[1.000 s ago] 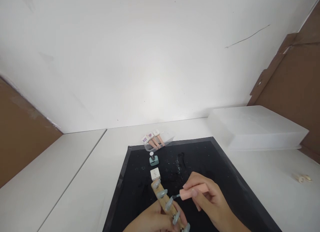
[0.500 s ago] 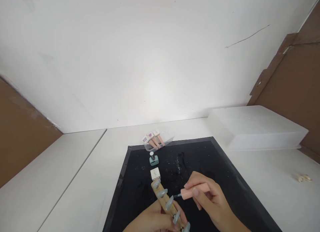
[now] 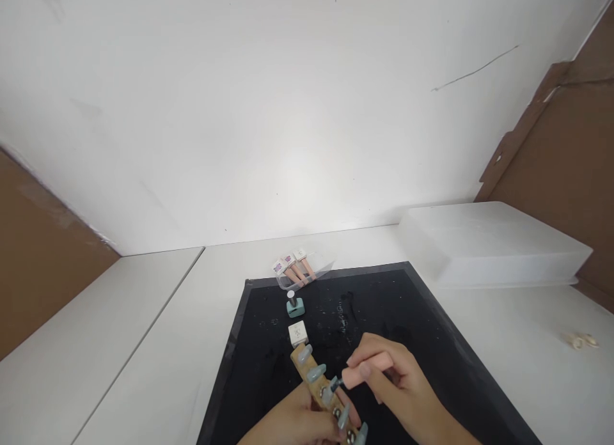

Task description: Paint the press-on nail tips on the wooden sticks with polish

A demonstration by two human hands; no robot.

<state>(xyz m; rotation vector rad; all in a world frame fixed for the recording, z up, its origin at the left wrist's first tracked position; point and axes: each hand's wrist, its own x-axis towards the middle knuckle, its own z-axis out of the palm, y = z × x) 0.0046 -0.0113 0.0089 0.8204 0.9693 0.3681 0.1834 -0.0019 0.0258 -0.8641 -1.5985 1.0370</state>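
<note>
Two Hands at Work: Brushing Polish on a Nail Stick

Two hands meet at the near edge of the black mat (image 3: 393,304) on the white counter (image 3: 144,343). The left hand (image 3: 292,426) is closed around the near end of a wooden stick (image 3: 311,384) that carries a row of grey-blue false nails. The right hand (image 3: 398,384) pinches a pink brush cap (image 3: 367,373) between thumb and fingers, with the brush tip touching the third nail (image 3: 330,391) from the far end.

To do this step well, brace the stick firmly, keep the brush low and stroke along the nail's length. Light pressure should prevent pooling.

Just beyond the stick stand a white cube (image 3: 298,333) and the open green bottle (image 3: 295,304). Farther off, a clear tray (image 3: 321,266) holds more bottles; a white box (image 3: 489,243) sits far right.
</note>
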